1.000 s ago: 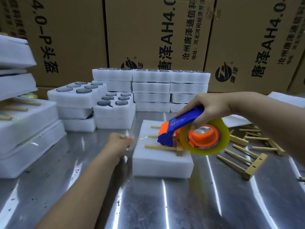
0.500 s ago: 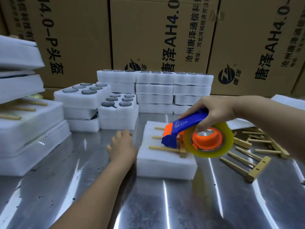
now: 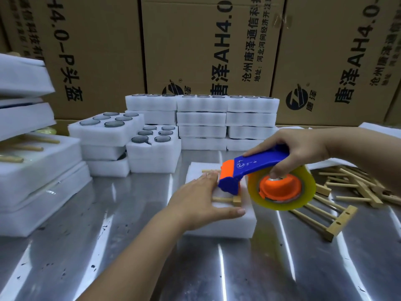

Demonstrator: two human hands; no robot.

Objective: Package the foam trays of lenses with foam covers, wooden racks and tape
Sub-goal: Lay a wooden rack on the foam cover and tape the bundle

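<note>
A white foam package (image 3: 236,224) lies on the steel table with a wooden rack (image 3: 230,199) on top of it. My left hand (image 3: 195,198) rests flat on the package's left part, fingers straight over the rack's dowels and thumb along the front edge. My right hand (image 3: 297,152) grips the blue handle of a tape dispenser (image 3: 256,170). Its orange-hubbed roll of clear tape (image 3: 282,190) hangs over the package's right end, and the dispenser's blue nose sits on the package top beside my left fingers.
Open foam trays of lenses (image 3: 108,129) (image 3: 155,144) stand behind on the left, with stacked trays (image 3: 225,120) before cardboard boxes (image 3: 206,46). Taped packages (image 3: 32,170) pile up at far left. Loose wooden racks (image 3: 338,205) lie at the right.
My left hand moved right from the bare table onto the foam package and flattened over the rack. The tape dispenser stayed over the package's right end.
</note>
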